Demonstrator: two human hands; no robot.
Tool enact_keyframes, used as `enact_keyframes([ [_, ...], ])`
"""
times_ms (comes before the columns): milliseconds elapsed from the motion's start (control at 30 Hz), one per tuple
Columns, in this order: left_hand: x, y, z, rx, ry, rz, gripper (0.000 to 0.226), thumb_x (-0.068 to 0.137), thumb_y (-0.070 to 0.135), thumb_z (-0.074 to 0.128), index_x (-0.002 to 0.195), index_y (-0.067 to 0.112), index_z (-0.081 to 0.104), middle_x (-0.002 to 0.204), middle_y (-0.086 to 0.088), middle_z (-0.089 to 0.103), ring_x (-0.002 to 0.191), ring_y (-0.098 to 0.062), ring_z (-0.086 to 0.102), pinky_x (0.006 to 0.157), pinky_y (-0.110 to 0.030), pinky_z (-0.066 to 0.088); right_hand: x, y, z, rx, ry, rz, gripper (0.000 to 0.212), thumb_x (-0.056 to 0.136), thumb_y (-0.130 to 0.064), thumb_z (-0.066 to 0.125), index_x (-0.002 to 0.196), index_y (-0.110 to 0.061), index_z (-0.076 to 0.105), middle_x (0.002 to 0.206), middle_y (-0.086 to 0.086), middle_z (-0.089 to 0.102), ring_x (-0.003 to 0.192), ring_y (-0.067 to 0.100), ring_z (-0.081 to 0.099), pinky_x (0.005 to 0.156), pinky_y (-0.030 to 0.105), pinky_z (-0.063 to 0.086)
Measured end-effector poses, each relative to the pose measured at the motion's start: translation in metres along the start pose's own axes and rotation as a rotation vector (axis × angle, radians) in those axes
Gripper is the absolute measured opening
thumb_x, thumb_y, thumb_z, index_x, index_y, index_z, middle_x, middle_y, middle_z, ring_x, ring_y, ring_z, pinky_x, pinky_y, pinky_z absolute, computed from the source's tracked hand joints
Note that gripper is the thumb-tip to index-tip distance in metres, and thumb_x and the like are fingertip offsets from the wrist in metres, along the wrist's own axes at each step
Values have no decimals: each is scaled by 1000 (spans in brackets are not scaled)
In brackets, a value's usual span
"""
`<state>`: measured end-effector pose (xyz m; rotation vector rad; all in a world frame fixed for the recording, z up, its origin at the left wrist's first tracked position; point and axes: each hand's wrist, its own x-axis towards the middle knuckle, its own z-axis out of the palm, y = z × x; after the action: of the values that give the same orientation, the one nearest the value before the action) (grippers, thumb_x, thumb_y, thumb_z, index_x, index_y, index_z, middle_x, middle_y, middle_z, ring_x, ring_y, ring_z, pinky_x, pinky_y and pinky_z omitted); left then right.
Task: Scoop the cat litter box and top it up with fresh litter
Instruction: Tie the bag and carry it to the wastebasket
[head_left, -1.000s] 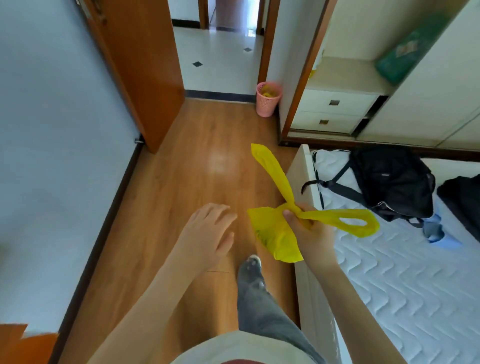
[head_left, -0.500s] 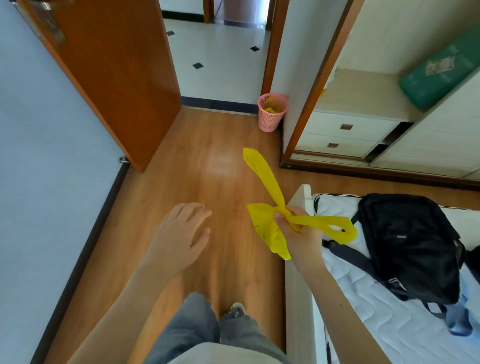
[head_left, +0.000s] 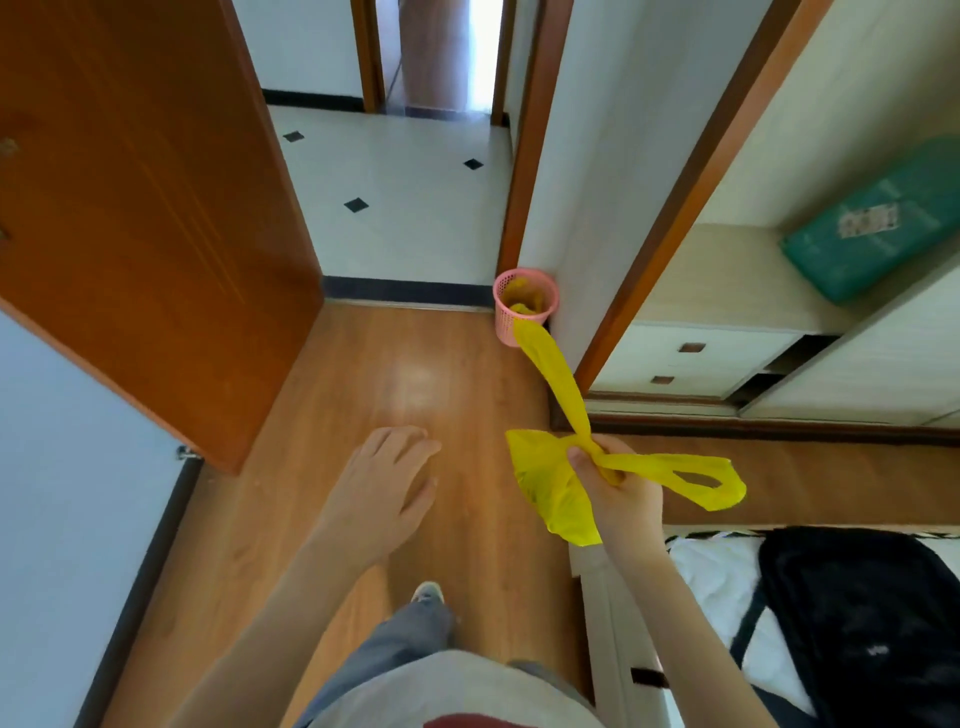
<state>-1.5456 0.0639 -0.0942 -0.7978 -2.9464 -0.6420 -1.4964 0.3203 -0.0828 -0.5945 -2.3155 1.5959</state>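
An open wooden door (head_left: 156, 234) stands at left. A pink mesh wastebasket (head_left: 524, 306) sits on the wood floor (head_left: 415, 395) beside the doorway. A black backpack (head_left: 862, 618) lies on the bed (head_left: 711, 577).

The person wears grey trousers (head_left: 410, 631), a light grey top (head_left: 441, 691) and a grey shoe (head_left: 428, 592); forearms bare.

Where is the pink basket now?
The pink basket stands on the wooden floor by the doorway, against the white wall corner, ahead of the right hand.
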Motion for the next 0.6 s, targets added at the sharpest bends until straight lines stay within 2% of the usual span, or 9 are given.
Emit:
enact_keyframes([
  [133,100,-38,-24,22,40,62,32,93,35,44,119,22,57,120,2,57,113,-11,47,90,-29,47,84,-31,27,9,66,-27,26,88,-17,66,110,-4,66,99,7,69,93,15,64,77,20,49],
  [233,165,-53,-29,31,25,62,29,89,25,61,117,19,61,120,-1,59,113,-18,54,92,-28,43,140,-45,40,22,101,-29,22,89,-16,66,108,-5,66,95,5,69,89,12,63,74,11,47],
  [367,242,-69,-16,-4,-20,50,32,91,26,60,122,18,59,125,-1,56,118,-18,50,98,-31,41,220,-48,56,27,121,-22,15,88,-16,66,103,-10,66,93,0,68,86,2,63,73,7,47],
  [500,324,-88,8,23,-42,51,30,89,25,62,118,18,60,121,0,58,113,-19,54,94,-30,44,308,-37,70,42,108,-20,13,89,-12,65,101,-12,64,89,-8,65,83,-12,59,70,3,44],
  [600,387,-96,13,31,-40,23,28,92,31,50,113,17,62,119,-1,60,111,-19,56,91,-25,39,377,-27,76,33,97,-3,14,89,-12,65,102,-7,66,89,-1,67,81,-11,59,69,4,45],
])
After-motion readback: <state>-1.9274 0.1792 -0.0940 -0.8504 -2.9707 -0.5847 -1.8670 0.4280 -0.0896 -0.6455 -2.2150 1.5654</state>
